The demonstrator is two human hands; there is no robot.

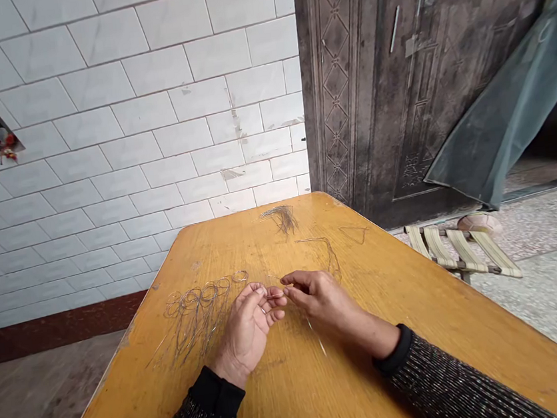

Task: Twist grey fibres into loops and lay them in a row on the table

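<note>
Over the middle of the wooden table [299, 394], my left hand [251, 319] and my right hand [321, 296] meet at the fingertips. Both pinch a thin metal wire [317, 335], whose tail hangs down below my right hand. Part of it is hidden behind the fingers. Left of my left hand lies a pile of wires with looped ends [199, 305], with one round loop [239, 276] at its far side. Beyond my right hand rest a few loose bent wires [331, 250]. A bundle of thin wires [282, 218] sits near the far edge.
White wall tiles [160, 101] rise behind and to the left of the table. A dark carved door [370, 91] stands at the back right, with a grey-green curtain [514, 115] beside it. A strapped folding stool [459, 249] is right of the table.
</note>
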